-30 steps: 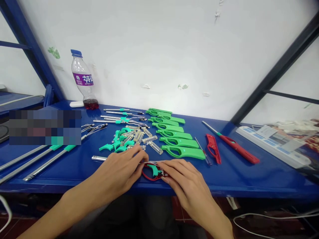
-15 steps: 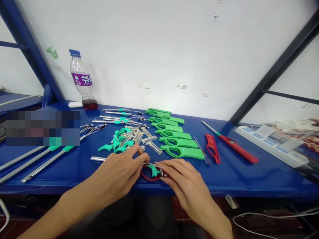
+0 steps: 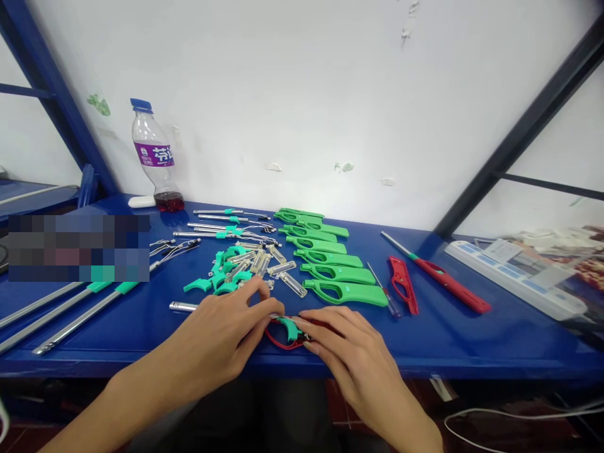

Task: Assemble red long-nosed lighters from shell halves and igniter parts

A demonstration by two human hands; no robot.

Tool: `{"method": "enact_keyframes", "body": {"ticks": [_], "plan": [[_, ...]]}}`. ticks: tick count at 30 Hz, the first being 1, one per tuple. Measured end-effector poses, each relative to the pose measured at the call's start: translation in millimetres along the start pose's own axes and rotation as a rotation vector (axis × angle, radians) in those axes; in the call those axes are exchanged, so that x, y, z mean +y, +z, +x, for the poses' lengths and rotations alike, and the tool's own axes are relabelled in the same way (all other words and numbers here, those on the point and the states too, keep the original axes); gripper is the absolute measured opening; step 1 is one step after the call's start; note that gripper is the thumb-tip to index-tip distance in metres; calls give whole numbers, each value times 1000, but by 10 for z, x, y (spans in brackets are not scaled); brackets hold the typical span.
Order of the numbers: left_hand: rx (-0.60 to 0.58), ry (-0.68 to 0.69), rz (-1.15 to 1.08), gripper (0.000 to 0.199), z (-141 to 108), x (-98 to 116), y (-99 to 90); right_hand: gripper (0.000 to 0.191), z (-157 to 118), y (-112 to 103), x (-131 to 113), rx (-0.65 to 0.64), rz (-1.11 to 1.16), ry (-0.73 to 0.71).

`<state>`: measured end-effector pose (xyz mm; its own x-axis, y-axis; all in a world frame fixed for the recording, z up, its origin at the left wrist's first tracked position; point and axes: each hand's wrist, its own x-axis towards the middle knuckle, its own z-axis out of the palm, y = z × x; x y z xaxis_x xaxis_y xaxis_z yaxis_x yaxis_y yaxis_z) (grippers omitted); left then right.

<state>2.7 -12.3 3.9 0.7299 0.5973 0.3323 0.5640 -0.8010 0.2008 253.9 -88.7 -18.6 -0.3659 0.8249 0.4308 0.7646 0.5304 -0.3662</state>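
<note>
Handle shell [image 3: 284,346], red, lies near the front edge of the blue table [image 3: 448,340], a teal trigger [image 3: 291,330] in its loop. The left hand [image 3: 231,327] pinches its left end, a metal tube [image 3: 182,307] jutting past; the right hand [image 3: 356,346] bends its fingers over the other end, grip too hidden to tell. Green handles [image 3: 361,294] lie beyond.

Handle shells [image 3: 358,294] lie on the table [image 3: 453,340] behind the held casing [image 3: 279,343], between tanks [image 3: 292,283] and power strip [image 3: 509,277].

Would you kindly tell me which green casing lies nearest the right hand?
The frontmost green casing; it lies just beyond the right hand, while the others sit farther back.
</note>
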Motion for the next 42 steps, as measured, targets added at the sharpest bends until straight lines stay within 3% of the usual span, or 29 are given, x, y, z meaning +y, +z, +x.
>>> {"method": "enact_keyframes", "body": {"ticks": [16, 21, 25, 27, 30, 34, 38, 42], "plan": [[-1, -23, -44, 32, -29, -38, 96, 30, 29, 42, 60, 108, -32, -66], [-2, -32, -46, 34, -37, -37, 101, 19, -8, 67, 85, 208, 68, 11], [-6, -43, -33, 34, -31, -21, 97, 12, 97, -40, 69, 299, 135, 60], [8, -40, -35, 33, -26, -16, 78, 14, 251, -104, 59, 276, 85, 47], [61, -35, -25, 33, -21, -63, 3, 11, 567, -137, 39, 111, -73, -4], [126, -106, 61, 34, -47, -277, -157, 9, 918, -55, 4, -6, -273, 2], [136, -172, 149, 34, -86, -507, -282, 10, 1038, 38, 2, -41, -342, 54], [111, -232, 151, 33, -77, -590, -327, 11, 1052, 75, 32, -40, -340, 109]]}}
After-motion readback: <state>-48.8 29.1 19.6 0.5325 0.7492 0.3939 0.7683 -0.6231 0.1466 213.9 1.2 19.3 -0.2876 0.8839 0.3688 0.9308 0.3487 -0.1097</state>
